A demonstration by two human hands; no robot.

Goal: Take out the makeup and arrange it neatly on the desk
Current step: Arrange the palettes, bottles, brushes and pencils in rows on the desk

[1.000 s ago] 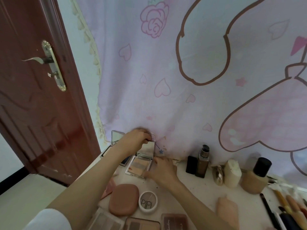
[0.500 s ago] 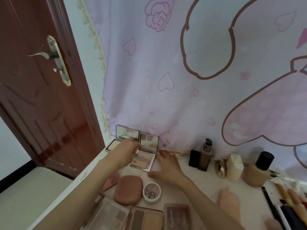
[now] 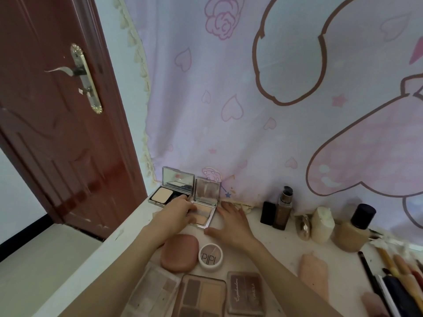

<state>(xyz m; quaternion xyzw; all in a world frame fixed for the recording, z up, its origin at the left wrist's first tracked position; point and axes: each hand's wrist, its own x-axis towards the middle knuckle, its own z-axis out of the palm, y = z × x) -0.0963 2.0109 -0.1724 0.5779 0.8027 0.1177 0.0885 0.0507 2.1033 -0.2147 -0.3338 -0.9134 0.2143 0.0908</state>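
Note:
Two open mirrored compacts stand at the desk's back left against the curtain: a silver powder compact (image 3: pixel 170 193) and, right of it, a smaller contour compact (image 3: pixel 206 205). My left hand (image 3: pixel 177 213) rests on the left edge of the smaller compact's tray, fingers curled on it. Flat on the white desk (image 3: pixel 270 239) just right of that compact lies my right hand (image 3: pixel 231 223), fingers spread, thumb at the tray's front corner. In front lie a pink oval case (image 3: pixel 179 252), a round PIPL pot (image 3: pixel 210 256) and three palettes (image 3: pixel 201 296).
Bottles stand along the back: a black tube (image 3: pixel 267 212), a brown pump bottle (image 3: pixel 283 209), a cream bottle (image 3: pixel 322 224), a black-capped foundation bottle (image 3: pixel 353 229). A pink sponge (image 3: pixel 314 273) and brushes (image 3: pixel 398 273) lie at the right. A brown door (image 3: pixel 57 115) stands left of the desk edge.
My left hand came down from the smaller compact's lid to its tray. The compact now stands open beside the silver one, and my right hand has flattened on the desk.

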